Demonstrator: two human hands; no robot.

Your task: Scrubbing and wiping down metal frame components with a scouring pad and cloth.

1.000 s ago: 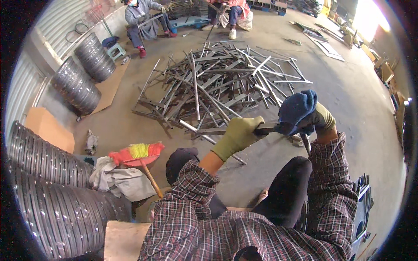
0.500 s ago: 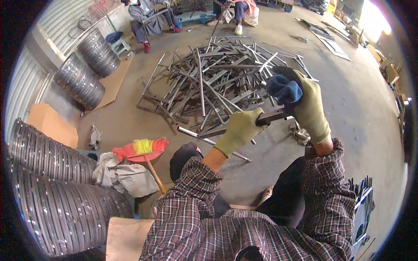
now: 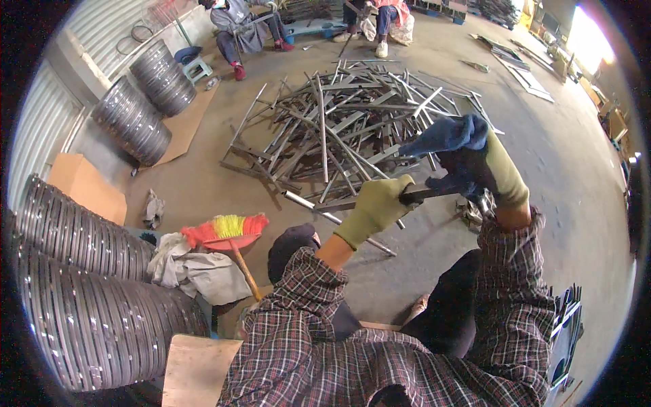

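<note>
We note the left hand [image 3: 376, 207] and right hand [image 3: 475, 169] both gripping one bar [image 3: 434, 194]. Bare floor [image 3: 542, 176] lies right of the scrap pile [image 3: 339, 129].

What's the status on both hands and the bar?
Left hand shut on metal bar. Right hand shut on bar's other end, blue-gloved. Scrap pile beyond, clear of the bar.

Lying heaped on the concrete floor [image 3: 563, 176]: a tangled pile of grey metal bars [image 3: 346, 129]. Leaning at the left: stacks of ribbed metal rings [image 3: 81, 285], with two more dark coils [image 3: 146, 102] standing further back by the corrugated wall [image 3: 41, 129]. Resting beside a crumpled cloth [image 3: 193, 271]: a red and yellow broom [image 3: 227, 234]. Sitting at the far end: two people [image 3: 244, 24] on low stools. Lying flat nearby: cardboard sheets [image 3: 85, 186].
</note>
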